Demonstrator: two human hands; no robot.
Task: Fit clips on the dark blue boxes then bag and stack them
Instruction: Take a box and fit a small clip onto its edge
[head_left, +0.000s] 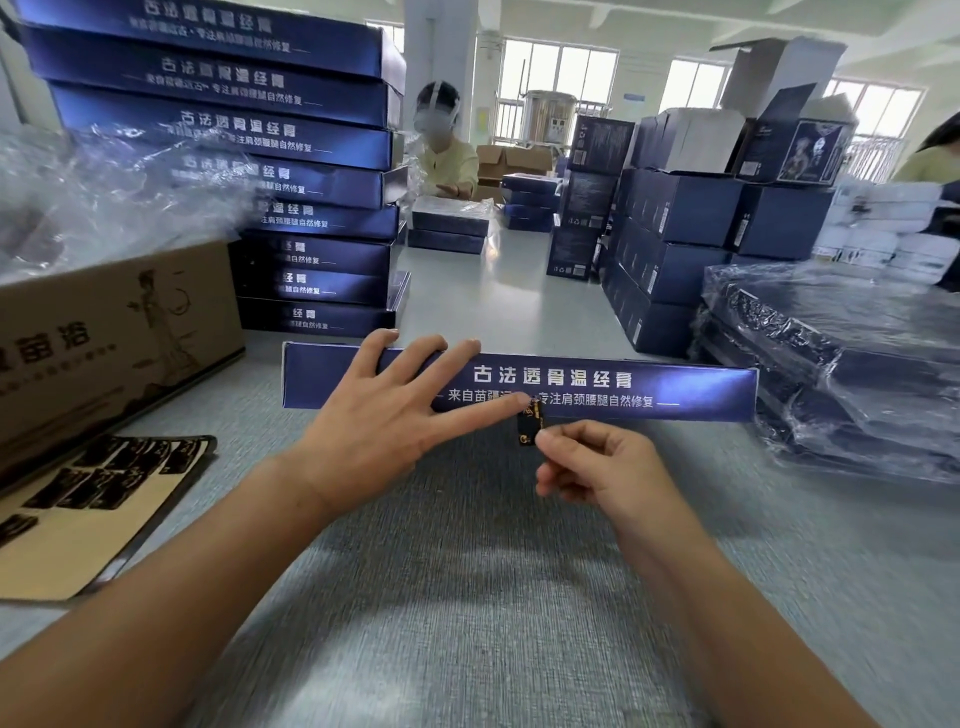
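Nearest us, our two bare forearms reach over the grey, finely ribbed table (467, 597). Our right hand (597, 467) is curled, thumb and forefinger pinching a small black clip (529, 428) with gold print, held against the lower front edge of the dark blue box (675, 387). Our left hand (384, 410) lies flat and spread on that box, fingers straight, the forefinger tip touching the top of the clip. The box is long, flat and glossy cardboard with white Chinese lettering along its facing side, lying crosswise just beyond our hands. To the left, a tan backing sheet (88, 530) carries more black clips (98, 478), and behind it stands a brown corrugated carton (114, 332) topped with crinkled clear plastic bags (104, 192). A tall stack of the same blue boxes (291, 156) rises beyond the carton. On the right, bagged boxes (852, 353) lie piled under shiny wrinkled film, with cube-shaped navy cartons (675, 234) stacked behind. Farther back, a masked person in a pale yellow top (447, 156) works at the table before bright windows (561, 73).
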